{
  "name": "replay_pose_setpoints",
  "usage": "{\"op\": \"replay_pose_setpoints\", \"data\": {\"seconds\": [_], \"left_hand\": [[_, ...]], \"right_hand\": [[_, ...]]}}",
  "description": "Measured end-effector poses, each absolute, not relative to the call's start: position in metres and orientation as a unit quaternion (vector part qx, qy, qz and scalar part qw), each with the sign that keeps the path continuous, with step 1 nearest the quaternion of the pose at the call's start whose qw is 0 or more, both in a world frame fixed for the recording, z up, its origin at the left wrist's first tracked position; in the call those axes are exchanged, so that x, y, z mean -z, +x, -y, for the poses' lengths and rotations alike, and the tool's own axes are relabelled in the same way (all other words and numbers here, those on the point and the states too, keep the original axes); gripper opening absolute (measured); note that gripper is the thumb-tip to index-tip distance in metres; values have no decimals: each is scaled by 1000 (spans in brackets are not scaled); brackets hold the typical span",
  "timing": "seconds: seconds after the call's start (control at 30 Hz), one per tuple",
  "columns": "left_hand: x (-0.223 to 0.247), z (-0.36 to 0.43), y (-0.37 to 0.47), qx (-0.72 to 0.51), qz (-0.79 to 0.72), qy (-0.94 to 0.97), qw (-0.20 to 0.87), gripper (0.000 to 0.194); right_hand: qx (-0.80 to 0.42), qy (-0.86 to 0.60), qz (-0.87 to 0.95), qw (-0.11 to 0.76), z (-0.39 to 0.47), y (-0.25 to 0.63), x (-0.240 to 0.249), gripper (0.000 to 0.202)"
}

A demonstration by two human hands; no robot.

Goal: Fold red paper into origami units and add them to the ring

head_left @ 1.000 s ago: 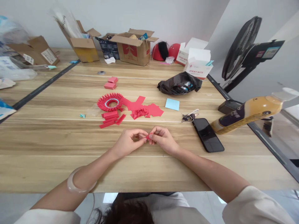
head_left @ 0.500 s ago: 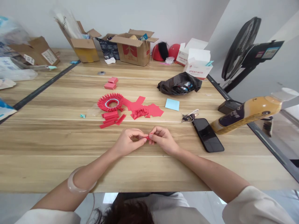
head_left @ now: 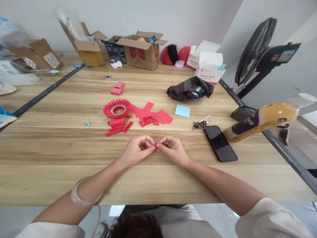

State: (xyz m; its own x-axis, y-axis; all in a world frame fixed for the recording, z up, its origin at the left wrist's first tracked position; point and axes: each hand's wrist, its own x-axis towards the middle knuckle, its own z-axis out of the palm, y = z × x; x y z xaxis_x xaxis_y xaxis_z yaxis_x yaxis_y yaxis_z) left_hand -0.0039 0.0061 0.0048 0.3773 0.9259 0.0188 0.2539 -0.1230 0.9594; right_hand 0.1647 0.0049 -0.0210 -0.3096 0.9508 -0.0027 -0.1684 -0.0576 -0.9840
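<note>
**Red paper piece (head_left: 156,145) in a two-handed pinch**

Left hand (head_left: 135,151) and right hand (head_left: 174,151) both grip it, thumb against finger, where they meet. Looks like creasing or shaping; next move would call for light, matched pressure. Red paper ring (head_left: 108,109) lies beyond the left hand. Fingers cover most of the piece; folds too small to read.

Left of the left hand (head_left: 136,150), the tabletop (head_left: 61,155) offers a broad open way. Straight ahead, the red ring (head_left: 107,109), red strips (head_left: 117,123) and red paper pieces (head_left: 160,117) form a low barrier. A hand could pass between those pieces and the keys (head_left: 198,125), up to the blue pad (head_left: 182,111) (the black bag (head_left: 182,89) stands beyond). Rightward, the phone (head_left: 221,143) and bottle (head_left: 264,120) obstruct.
</note>
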Motion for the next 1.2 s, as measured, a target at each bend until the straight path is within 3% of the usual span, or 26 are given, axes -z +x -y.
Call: {"op": "replay_pose_setpoints", "data": {"seconds": [0.33,0.63,1.2], "left_hand": [[1,-9,-5,-374,-478,641,469,14],[0,-6,-4,-348,-474,646,488,15],[4,-9,-4,-380,-461,610,521,12]], "right_hand": [[-564,-332,592,471,-6,167,24,6],[-587,-326,555,491,-9,166,25,6],[-443,-383,664,465,-9,170,28,11]]}}
